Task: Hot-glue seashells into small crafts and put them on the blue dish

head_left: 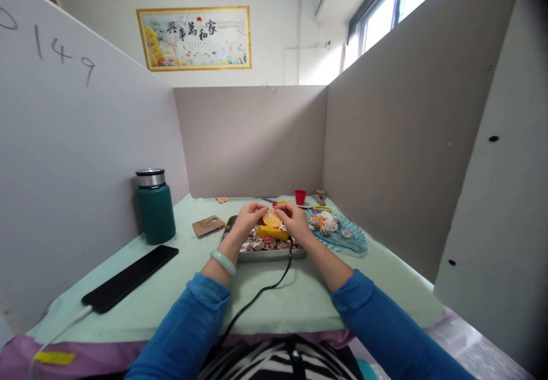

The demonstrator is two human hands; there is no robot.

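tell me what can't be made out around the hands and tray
Head view only:
- Orange piece between left hand and right hand: too small to identify, fingers cover its edges.
- Tray contents: too small, far side hidden by the hands.
- Yellow tool: mostly hidden under the hands.
- Black cord: lower end hidden by the table edge.

Pieces (262, 245) in tray (274, 255) too small to tell, right sleeve (385, 323) — cut off

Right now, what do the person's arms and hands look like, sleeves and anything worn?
The left sleeve and right sleeve are bright blue, ending mid-forearm. A pale green bangle circles the left wrist. The left hand and right hand are bare, without gloves.
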